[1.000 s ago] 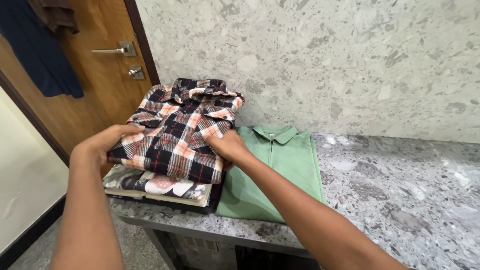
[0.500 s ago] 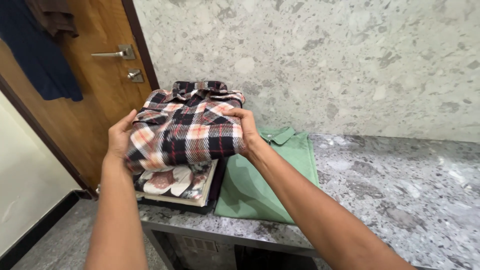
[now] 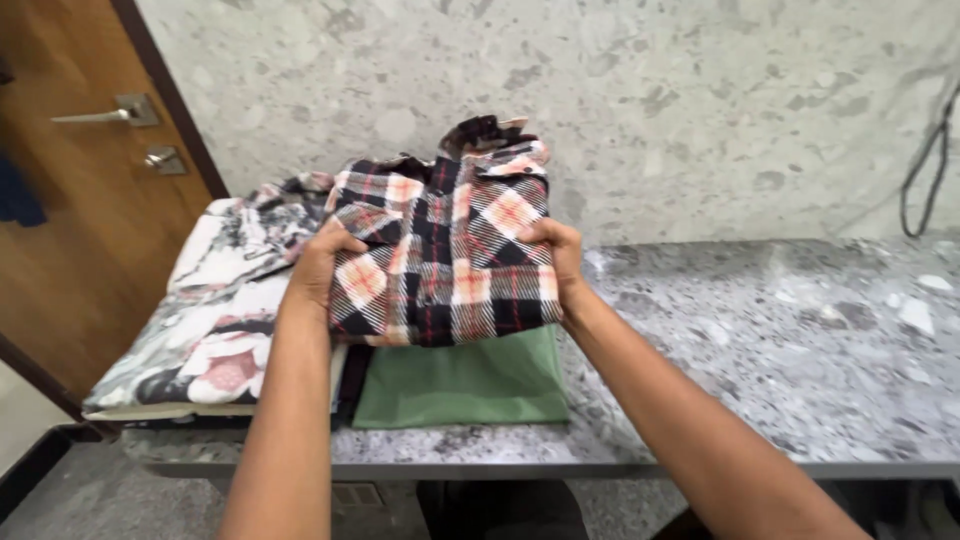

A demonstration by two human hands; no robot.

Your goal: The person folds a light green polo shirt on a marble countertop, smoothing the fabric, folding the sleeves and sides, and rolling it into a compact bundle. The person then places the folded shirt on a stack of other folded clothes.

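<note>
A folded plaid shirt (image 3: pixel 440 255) in black, white and orange is held up between both hands, above a folded green shirt (image 3: pixel 465 385) that lies on the grey stone counter (image 3: pixel 780 350). My left hand (image 3: pixel 322 265) grips the plaid shirt's left edge. Its right edge is gripped by my right hand (image 3: pixel 555 255). To the left, a folded floral garment (image 3: pixel 215 320) in white, grey and pink rests at the counter's left end on a small stack.
A speckled stone wall (image 3: pixel 650 110) rises behind the counter. A wooden door (image 3: pixel 70 210) with a metal lever handle (image 3: pixel 110 110) stands at the left. A dark cable (image 3: pixel 925 165) hangs at the far right. The counter's front edge (image 3: pixel 620 468) runs below my arms.
Both hands lifted the plaid shirt off the floral stack and carried it right, over the green shirt. The floral garment is now uncovered. The view shifted right.
</note>
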